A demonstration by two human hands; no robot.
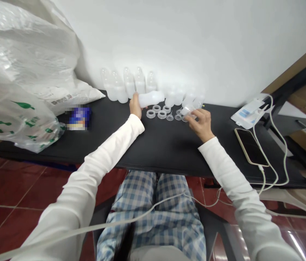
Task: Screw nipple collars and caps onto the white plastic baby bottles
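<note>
Well, five topped bottles at the far left of the surface look finished, while several pale bottles to their right seem left to do. Between them the left hand is wrapped round a tilted bottle — apparently untopped — and the right hand seems pinched on a clear cover, beside loose rings.
</note>
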